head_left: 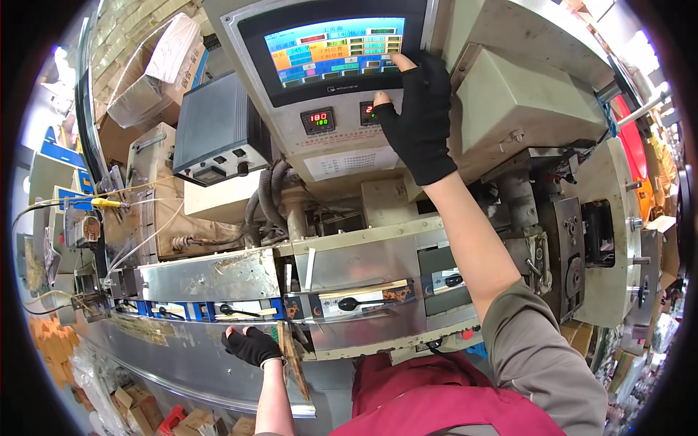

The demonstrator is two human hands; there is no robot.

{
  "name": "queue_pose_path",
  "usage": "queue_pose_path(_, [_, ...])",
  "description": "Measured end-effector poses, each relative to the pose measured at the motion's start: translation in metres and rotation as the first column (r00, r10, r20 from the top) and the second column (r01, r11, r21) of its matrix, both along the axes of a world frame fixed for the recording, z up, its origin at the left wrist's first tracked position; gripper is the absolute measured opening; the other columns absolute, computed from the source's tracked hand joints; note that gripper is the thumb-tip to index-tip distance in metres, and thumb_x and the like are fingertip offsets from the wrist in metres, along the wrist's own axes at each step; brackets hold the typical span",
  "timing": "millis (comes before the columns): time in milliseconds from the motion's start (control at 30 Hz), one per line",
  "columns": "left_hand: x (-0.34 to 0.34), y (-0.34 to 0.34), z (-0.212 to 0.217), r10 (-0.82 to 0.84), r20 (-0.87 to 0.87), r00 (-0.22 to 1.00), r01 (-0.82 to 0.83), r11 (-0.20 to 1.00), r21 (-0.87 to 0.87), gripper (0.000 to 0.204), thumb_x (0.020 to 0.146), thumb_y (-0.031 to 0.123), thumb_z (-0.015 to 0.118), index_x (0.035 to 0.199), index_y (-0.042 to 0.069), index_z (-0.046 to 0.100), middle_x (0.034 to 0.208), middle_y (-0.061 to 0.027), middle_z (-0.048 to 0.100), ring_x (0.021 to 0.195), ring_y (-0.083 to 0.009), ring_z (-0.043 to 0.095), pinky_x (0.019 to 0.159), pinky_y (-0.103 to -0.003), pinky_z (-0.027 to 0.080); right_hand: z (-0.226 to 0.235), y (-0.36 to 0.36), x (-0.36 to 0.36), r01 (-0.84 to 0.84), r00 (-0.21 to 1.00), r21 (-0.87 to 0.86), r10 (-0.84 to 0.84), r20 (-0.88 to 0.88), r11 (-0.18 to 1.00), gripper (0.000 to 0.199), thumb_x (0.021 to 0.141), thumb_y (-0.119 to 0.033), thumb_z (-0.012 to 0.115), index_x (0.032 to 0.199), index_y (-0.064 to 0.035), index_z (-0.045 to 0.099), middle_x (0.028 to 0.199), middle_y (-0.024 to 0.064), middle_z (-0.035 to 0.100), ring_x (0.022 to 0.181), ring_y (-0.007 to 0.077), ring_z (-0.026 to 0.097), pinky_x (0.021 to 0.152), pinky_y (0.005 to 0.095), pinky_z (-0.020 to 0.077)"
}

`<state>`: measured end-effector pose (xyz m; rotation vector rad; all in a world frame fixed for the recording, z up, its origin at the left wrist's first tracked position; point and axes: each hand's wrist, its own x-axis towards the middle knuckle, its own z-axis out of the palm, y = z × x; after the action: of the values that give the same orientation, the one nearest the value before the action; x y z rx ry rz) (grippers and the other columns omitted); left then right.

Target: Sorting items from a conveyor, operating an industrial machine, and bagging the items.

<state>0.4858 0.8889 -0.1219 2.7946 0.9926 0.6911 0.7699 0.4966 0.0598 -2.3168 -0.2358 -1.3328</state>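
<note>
Right hand (425,116) at the touchscreen (320,54), left hand (253,346) by the blue-walled lane (277,309)

We see the lit touchscreen in the grey panel (287,139) ahead, our right index fingertip over its right side; whether it presses, we cannot tell. The thumb is at a digital display (368,113) below, its tip spread apart from the index with nothing between. Our black-gloved left hand is just below the lane, fingers loosely bent; we cannot tell whether they hold anything. In the lane, a black spoon (226,309) lies beside pale sticks (263,312).
</note>
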Motion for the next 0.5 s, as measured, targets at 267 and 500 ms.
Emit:
queue_pose_path(267, [-0.0006, 0.0010, -0.0025, -0.002, 0.015, 1.000, 0.002, 1.000, 0.018, 0.030, 0.078, 0.004, 0.055, 0.107, 0.000, 0.047, 0.108, -0.0192, 0.049, 0.103, -0.0348, 0.046, 0.090, -0.042, 0.037, 0.0004, 0.0010, -0.0005, -0.002, 1.000, -0.004, 0.002, 0.012, 1.000, 0.054, 0.069, -0.010, 0.067, 0.119, -0.0113, 0.049, 0.117, 0.0155, 0.045, 0.110, 0.0330, 0.044, 0.093, 0.0417, 0.0380])
queue_pose_path(500, [0.0016, 0.0000, -0.0015, 0.001, 0.021, 1.000, 0.000, 1.000, -0.010, 0.029, 0.077, 0.003, 0.054, 0.106, 0.001, 0.046, 0.107, -0.0183, 0.049, 0.102, -0.0344, 0.045, 0.090, -0.042, 0.036, -0.0009, 0.0020, 0.0012, -0.008, 1.000, -0.011, 0.008, 0.018, 1.000, 0.053, 0.068, -0.009, 0.067, 0.118, -0.0104, 0.050, 0.117, 0.0157, 0.045, 0.109, 0.0333, 0.045, 0.093, 0.0418, 0.0378])
